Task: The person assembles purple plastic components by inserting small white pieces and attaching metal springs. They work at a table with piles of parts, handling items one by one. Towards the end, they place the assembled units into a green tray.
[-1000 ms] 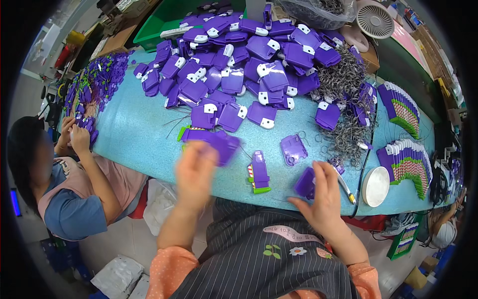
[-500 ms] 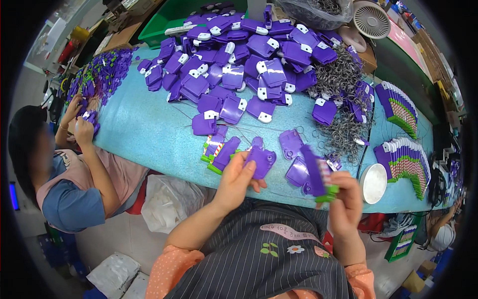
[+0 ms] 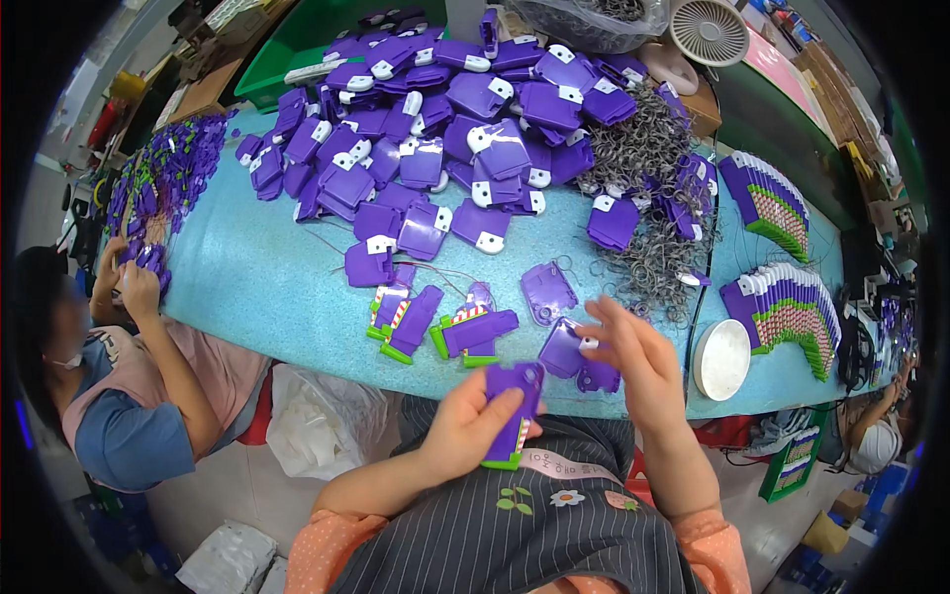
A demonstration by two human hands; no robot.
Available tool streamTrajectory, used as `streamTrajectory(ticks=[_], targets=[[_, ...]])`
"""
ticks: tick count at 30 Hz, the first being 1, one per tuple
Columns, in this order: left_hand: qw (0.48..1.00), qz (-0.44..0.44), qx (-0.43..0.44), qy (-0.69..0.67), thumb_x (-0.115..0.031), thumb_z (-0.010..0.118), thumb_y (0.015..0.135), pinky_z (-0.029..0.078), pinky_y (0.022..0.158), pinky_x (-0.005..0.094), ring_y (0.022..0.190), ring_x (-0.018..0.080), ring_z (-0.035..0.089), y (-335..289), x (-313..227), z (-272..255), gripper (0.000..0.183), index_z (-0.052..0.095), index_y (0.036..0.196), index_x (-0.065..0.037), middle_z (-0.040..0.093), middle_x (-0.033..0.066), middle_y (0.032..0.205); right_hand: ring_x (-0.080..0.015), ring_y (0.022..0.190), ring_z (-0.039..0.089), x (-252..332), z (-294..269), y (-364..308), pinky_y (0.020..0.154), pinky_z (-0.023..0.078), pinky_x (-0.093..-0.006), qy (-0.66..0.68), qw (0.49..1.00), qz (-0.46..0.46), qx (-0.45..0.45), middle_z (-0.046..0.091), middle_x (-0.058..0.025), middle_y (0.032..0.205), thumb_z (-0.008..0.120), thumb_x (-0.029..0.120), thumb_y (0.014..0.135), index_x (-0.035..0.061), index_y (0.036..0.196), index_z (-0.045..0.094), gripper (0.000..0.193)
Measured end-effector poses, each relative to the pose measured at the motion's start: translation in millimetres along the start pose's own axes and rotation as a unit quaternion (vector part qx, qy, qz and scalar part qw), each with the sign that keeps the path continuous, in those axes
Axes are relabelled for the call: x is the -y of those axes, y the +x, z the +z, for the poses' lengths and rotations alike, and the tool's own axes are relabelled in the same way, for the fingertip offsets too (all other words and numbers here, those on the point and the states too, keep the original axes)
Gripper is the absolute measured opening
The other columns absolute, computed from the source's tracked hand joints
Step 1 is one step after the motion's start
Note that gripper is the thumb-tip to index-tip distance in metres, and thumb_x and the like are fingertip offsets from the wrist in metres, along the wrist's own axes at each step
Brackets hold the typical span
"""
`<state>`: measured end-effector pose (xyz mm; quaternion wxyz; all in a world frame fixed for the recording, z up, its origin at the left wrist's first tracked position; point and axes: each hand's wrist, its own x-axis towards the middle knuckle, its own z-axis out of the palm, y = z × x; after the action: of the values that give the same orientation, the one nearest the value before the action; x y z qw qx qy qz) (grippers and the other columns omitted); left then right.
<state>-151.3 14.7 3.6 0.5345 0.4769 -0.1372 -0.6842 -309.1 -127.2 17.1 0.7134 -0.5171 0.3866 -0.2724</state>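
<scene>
Close in front of my apron, my left hand [image 3: 460, 426] grips a purple plastic casing [image 3: 515, 388] with a green end and a striped strip along its side. The thumb lies across its face. My right hand [image 3: 641, 364] is raised to the right with fingers apart and nothing in it. Beyond the right fingers lie a flat purple shell [image 3: 547, 291] and another purple shell [image 3: 561, 348], partly covered by other parts. Left of these, two groups of purple casings with green ends and striped strips [image 3: 412, 322] rest on the table.
A large heap of purple parts with white corners [image 3: 421, 163] covers the far middle. Tangled grey rings [image 3: 648, 139] lie right of it. A white bowl [image 3: 722, 360] stands at the right, beside fanned stacks of casings [image 3: 787, 312]. A co-worker [image 3: 139, 376] sits at the left.
The green-ended part has left my right hand, which is now spread and empty. My left hand has come down toward the apron, and its purple casing now shows a green end.
</scene>
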Motion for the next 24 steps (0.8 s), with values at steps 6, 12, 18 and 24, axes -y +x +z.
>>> streamTrajectory(ticks=[6, 12, 18, 24], targets=[[0.992, -0.018, 0.088, 0.085, -0.013, 0.042, 0.097, 0.052, 0.078, 0.0301, 0.093, 0.0187, 0.063, 6.9, 10.5, 1.8, 0.03, 0.039, 0.124, -0.001, 0.059, 0.0146, 0.108, -0.009, 0.061, 0.056, 25.8, 33.2, 24.3, 0.053, 0.044, -0.0245, -0.157, 0.984, -0.082, 0.007, 0.063, -0.0067, 0.079, 0.058, 0.009, 0.089, -0.0043, 0.107, 0.063, 0.023], [0.989, 0.136, 0.046, -0.031, -0.008, 0.04, 0.097, 0.049, 0.088, 0.0314, 0.103, 0.02, 0.059, -3.5, -3.5, 10.7, 0.028, 0.036, 0.123, 0.001, 0.055, 0.0151, 0.117, -0.0154, 0.053, 0.055, 24.8, 31.3, -26.6, 0.045, 0.041, -0.0261, -0.338, 0.883, -0.324, -0.035, 0.061, -0.0093, 0.073, 0.069, -0.004, 0.072, -0.0017, 0.088, 0.064, 0.017], [0.975, 0.217, 0.047, 0.016, -0.002, 0.043, 0.095, 0.047, 0.087, 0.0277, 0.103, 0.0139, 0.056, -8.5, 11.0, 20.6, 0.03, 0.04, 0.124, 0.004, 0.055, 0.0112, 0.116, -0.0212, 0.053, 0.057, 9.9, 34.5, -27.6, 0.045, 0.044, -0.0296, -0.372, 0.833, -0.407, -0.054, 0.059, -0.0103, 0.07, 0.07, -0.005, 0.066, -0.0008, 0.083, 0.062, 0.019], [0.971, 0.229, 0.011, 0.074, -0.002, 0.045, 0.094, 0.047, 0.081, 0.0236, 0.093, 0.0091, 0.057, -7.0, 15.7, 19.4, 0.028, 0.045, 0.122, 0.005, 0.059, 0.0094, 0.109, -0.022, 0.053, 0.057, 7.4, 31.8, -27.4, 0.045, 0.044, -0.0297, -0.397, 0.833, -0.384, -0.026, 0.058, -0.0096, 0.069, 0.069, -0.006, 0.066, 0.0004, 0.079, 0.059, 0.018]])
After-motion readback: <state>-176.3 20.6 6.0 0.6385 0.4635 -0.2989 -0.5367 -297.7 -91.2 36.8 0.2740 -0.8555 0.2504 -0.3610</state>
